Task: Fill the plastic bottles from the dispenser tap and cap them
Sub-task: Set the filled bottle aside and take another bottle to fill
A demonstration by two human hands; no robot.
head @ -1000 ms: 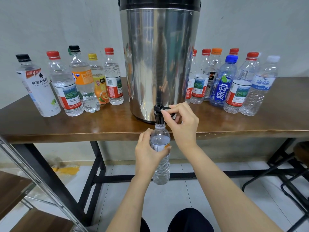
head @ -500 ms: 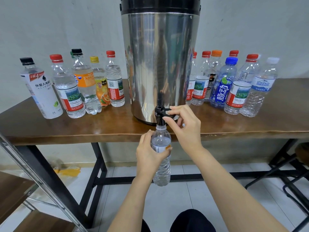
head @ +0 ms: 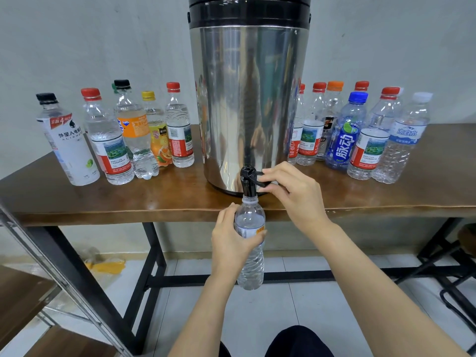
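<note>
The uncapped clear water bottle (head: 251, 269) hangs upright below the table edge, its open mouth meeting the spout of the black tap (head: 248, 188). The left hand (head: 230, 244) grips its upper half, fingers curled round the label. Just above those fingers, the right hand (head: 296, 194) pinches the tap lever (head: 255, 173) between thumb and forefinger. Beyond both hands stands the steel dispenser (head: 247, 99) on the wooden table (head: 103, 202), with capped bottles (head: 113, 145) standing to either side.

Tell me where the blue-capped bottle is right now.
Head view: the blue-capped bottle stands on the table, right of the steel dispenser, between the orange-capped bottle behind it and a red-capped bottle to its right.
</note>
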